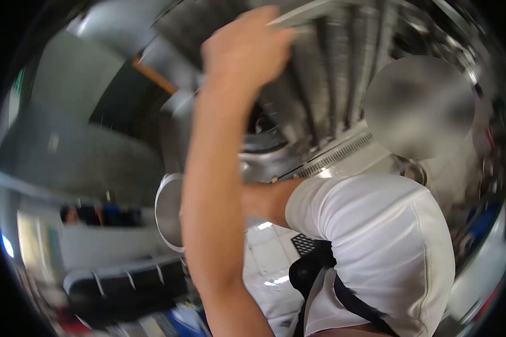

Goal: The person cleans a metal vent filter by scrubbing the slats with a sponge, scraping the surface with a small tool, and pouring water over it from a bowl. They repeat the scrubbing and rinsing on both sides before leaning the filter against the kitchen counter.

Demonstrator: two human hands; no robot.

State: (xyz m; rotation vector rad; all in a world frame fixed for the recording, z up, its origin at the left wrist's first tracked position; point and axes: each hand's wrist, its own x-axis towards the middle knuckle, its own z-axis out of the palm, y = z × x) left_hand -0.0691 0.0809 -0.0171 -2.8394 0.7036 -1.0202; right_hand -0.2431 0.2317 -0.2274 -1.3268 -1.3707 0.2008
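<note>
**Left forearm (216, 185) foremost, crossing in front of the right forearm (267, 202)**

1. Foreground. The left forearm rises from the lower centre of the frame to the upper centre. The right forearm extends leftward from a white sleeve (382, 236) at lower right and passes behind it. A dark strap (360, 303) runs below the sleeve.

2. Hand states. The left hand (244, 50) is raised at upper centre, in front of long metal panels (315, 73). Its fingers appear partly bent; motion blur prevents telling how far open it is or whether it grips anything. The right hand is hidden behind the left forearm; its opening and contents cannot be told.

3. Vessel. A round vessel (170, 213) with a pale rim sits left of centre, just beside the left forearm, which obstructs the view on that side.

4. Surroundings. A slotted strip (337, 153) runs diagonally below the panels. An orange-brown bar (154, 76) is at upper left, near a large grey-green surface (73, 78). A round blurred patch (420, 106) masks part of the upper right.

5. Lower area. White tiles (267, 253) show between the left forearm and the sleeve, with a black grate (303, 244) above a black object (309, 272). A dark rack-like unit (123, 295) occupies the lower left; a blue item (185, 321) lies near the left elbow.
</note>
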